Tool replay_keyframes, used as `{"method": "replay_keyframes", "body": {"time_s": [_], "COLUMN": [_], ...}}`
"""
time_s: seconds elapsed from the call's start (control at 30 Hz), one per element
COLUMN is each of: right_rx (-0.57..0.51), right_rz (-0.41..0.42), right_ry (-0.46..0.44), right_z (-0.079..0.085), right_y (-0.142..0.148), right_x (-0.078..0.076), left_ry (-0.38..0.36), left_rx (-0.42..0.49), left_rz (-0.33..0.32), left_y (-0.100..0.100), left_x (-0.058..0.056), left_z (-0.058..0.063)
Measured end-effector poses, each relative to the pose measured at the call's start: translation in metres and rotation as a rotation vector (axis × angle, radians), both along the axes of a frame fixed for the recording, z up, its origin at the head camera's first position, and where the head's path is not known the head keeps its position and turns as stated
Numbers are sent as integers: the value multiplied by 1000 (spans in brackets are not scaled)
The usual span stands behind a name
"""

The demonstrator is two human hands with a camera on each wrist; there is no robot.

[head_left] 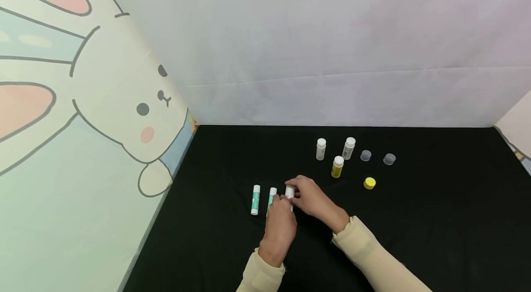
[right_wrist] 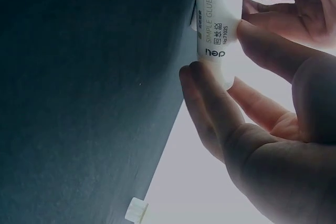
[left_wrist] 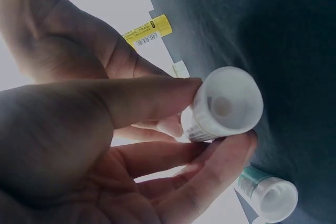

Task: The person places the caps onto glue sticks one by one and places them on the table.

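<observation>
Both hands are on a white glue stick (head_left: 290,190), its printed label readable in the right wrist view. My left hand (head_left: 280,225) pinches the near end between thumb and fingers; the hollow round base of the stick (left_wrist: 231,103) faces the left wrist camera. The far end is gripped by my right hand (head_left: 310,197), fingertips (right_wrist: 202,74) curled at the tip and thumb alongside. Left of the hands, a green-and-white glue stick (head_left: 255,200) lies on the black table. A second green-and-white one (head_left: 272,193) lies closer, partly hidden behind the left hand.
Two white-labelled bottles (head_left: 321,149) (head_left: 349,148) and a yellow-labelled bottle (head_left: 337,167) with a white cap stand beyond the right hand. Further right are two small translucent cups (head_left: 366,155) (head_left: 389,159) and a yellow cap (head_left: 369,183). A pale wall (head_left: 332,43) closes off the black table's back edge.
</observation>
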State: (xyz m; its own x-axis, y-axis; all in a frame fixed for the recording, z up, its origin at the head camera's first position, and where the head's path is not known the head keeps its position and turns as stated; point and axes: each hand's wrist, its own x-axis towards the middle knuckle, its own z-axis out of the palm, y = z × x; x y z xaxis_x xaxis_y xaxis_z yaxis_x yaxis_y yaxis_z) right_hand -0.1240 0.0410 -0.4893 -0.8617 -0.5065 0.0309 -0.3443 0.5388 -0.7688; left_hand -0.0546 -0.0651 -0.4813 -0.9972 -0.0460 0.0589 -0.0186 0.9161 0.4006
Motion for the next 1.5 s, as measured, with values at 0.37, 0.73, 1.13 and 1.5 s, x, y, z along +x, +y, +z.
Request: {"method": "replay_keyframes", "body": {"time_s": [0.37,0.73,1.13,1.5], "right_rx": [44,32,12,23], "right_rz": [-4,13,34,41], "right_ry": [-7,14,31,67], "right_z": [-4,-5,-9,-9], "right_y": [-4,-6,-3,-2], "right_x": [-2,-2,-1,1], "left_ry": [17,14,56,31], "left_rx": [-79,-130,-156,-122], "left_rz": [1,-1,-18,-17], "left_y": [1,2,1,1], "left_x": [-3,-3,-2,-2], "left_z": [-3,-2,-5,-1]}}
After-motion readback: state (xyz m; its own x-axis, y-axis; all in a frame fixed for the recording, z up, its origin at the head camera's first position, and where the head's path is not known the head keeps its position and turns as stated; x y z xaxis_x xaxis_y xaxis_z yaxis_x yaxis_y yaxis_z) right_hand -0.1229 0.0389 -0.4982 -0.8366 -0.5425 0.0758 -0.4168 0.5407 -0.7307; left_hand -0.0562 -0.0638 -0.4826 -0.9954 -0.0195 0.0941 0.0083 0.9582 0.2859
